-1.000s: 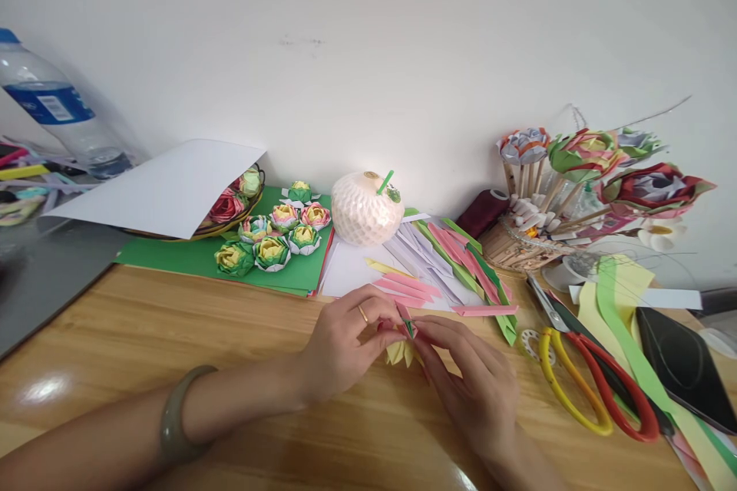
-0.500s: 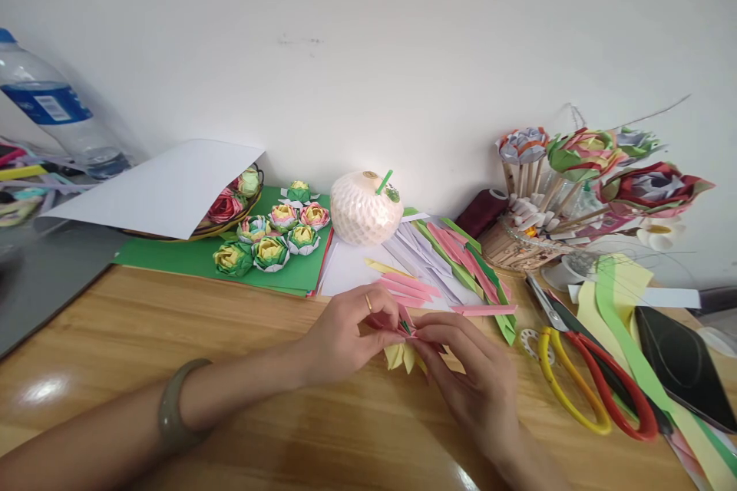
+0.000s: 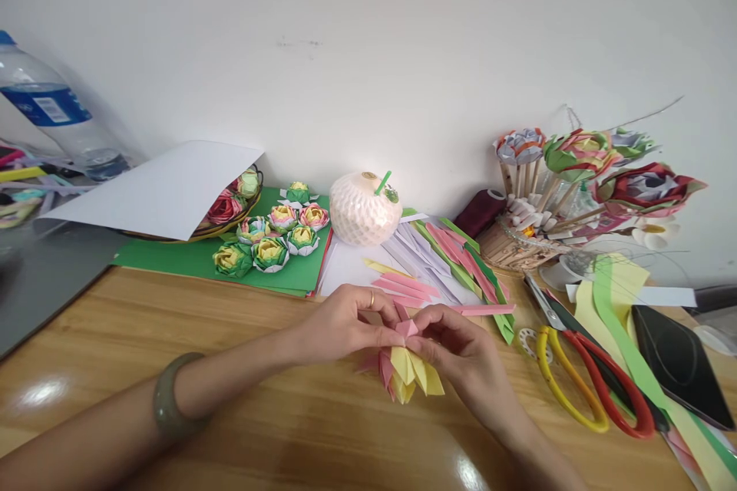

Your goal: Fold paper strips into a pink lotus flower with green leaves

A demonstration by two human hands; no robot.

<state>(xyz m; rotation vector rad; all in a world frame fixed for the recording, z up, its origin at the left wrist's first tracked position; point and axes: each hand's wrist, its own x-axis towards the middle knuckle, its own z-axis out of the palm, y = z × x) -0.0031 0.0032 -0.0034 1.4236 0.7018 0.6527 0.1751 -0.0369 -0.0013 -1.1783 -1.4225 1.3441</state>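
My left hand (image 3: 354,326), with a ring on one finger, pinches the upper part of a pink and yellow folded paper flower (image 3: 410,372). On the other side, my right hand (image 3: 464,357) grips the same pink folds between thumb and fingers. Yellow petals hang below my fingertips, with pink ones at their left. Behind my hands, pink paper strips (image 3: 403,285) lie on white paper. The exact folds under my fingertips are hidden.
Several finished paper flowers (image 3: 270,253) sit on green sheets at the left. Behind is a white textured ornament (image 3: 365,211). Scissors (image 3: 576,376), a black phone (image 3: 682,364) and a basket of stemmed flowers (image 3: 512,242) stand or lie at the right.
The paper flower has turned and tilted, so more of its yellow and pink petals show below my fingers. Both hands have shifted slightly and still hold it.
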